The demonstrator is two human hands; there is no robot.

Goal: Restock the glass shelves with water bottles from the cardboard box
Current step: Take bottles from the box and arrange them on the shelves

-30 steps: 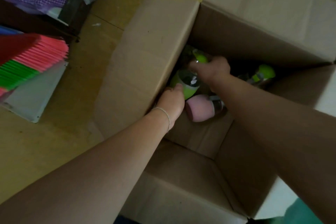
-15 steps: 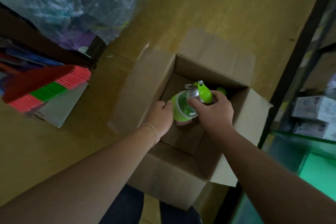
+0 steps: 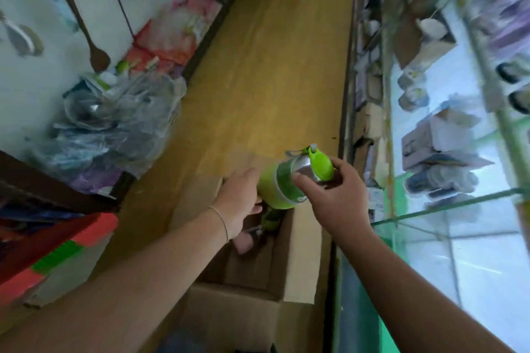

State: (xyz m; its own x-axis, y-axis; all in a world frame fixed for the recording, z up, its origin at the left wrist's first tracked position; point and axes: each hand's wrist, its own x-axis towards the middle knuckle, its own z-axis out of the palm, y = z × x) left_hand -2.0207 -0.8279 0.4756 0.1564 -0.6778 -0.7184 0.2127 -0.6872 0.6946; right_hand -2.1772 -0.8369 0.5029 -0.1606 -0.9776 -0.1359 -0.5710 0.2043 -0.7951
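Note:
A green water bottle (image 3: 282,183) with a silver neck and green lid is lifted above the open cardboard box (image 3: 295,266). My right hand (image 3: 335,198) grips it round the neck and lid. My left hand (image 3: 239,198) lies against the bottle's base with straight fingers. Down in the box I see another green bottle (image 3: 269,219) and a pink one (image 3: 243,242), partly hidden by my left wrist. The glass shelves (image 3: 447,203) stand to the right, holding boxed goods.
The box stands on a yellow floor (image 3: 272,66) in a narrow aisle. A plastic bag of metal ware (image 3: 114,123) and a red and green stack (image 3: 57,249) sit on the left. Ladles hang on the left wall.
The green bottle has come up out of the box in both hands. My view has swung up from the box to the aisle and the glass shelves.

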